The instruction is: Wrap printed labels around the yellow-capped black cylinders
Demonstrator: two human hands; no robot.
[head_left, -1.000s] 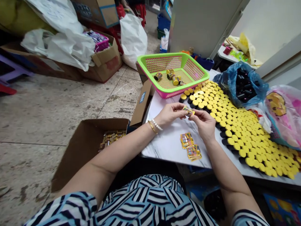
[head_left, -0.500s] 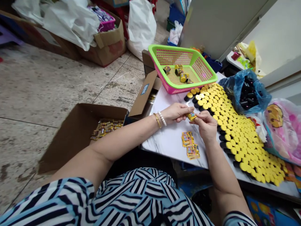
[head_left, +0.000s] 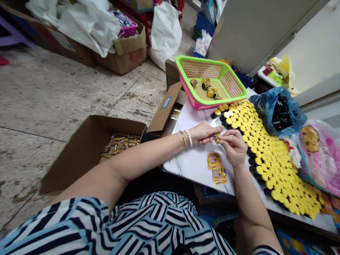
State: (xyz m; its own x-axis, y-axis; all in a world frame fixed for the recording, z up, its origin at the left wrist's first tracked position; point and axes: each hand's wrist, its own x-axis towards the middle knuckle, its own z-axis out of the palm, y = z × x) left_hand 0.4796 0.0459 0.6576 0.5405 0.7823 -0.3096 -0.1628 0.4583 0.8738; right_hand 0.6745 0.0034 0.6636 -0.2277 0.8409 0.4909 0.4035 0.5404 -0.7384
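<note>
Between my two hands, above the white tabletop, is a small bottle [head_left: 216,137] with a yellow printed label, partly covered by fingers. My left hand [head_left: 204,133], wearing bracelets at the wrist, is closed on its left side. The fingertips of my right hand [head_left: 234,146] pinch it from the right. Just below lie two small overlapping stacks of yellow printed labels [head_left: 214,161]. To the right, many black bottles with yellow caps [head_left: 268,138] stand packed in rows. Several labelled bottles [head_left: 211,92] lie in a green and pink basket [head_left: 183,72] behind my hands.
An open cardboard box [head_left: 71,152] on the floor at left holds many labelled pieces; another box [head_left: 162,113] stands against the table. A blue plastic bag [head_left: 261,109] of black items and a pink bag [head_left: 325,159] sit at the right. A white sack [head_left: 166,33] stands behind.
The bottle has turned between my fingers and now shows less of its yellow label. Both hands stay close together around it. The whole view has shifted slightly.
</note>
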